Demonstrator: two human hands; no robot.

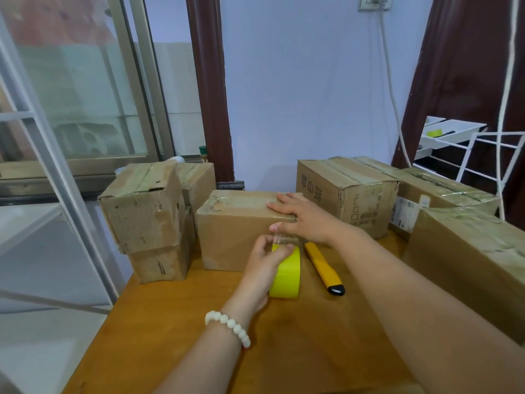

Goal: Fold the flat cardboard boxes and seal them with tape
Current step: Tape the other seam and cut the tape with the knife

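Lilac wall and a warm wooden table (176,322) frame my work. The middle cardboard box (233,243) stands closed near the table's centre, matte and scuffed. My right hand (308,220) lies spread flat on its lid, thumb pinning the glossy clear tape strip (284,239) to the front face. My left hand (262,265) curls round the yellow tape roll (287,277). I'd pull the strip taut and rub it flat before reaching for the slim yellow cutter (324,268) lying just beside the roll.
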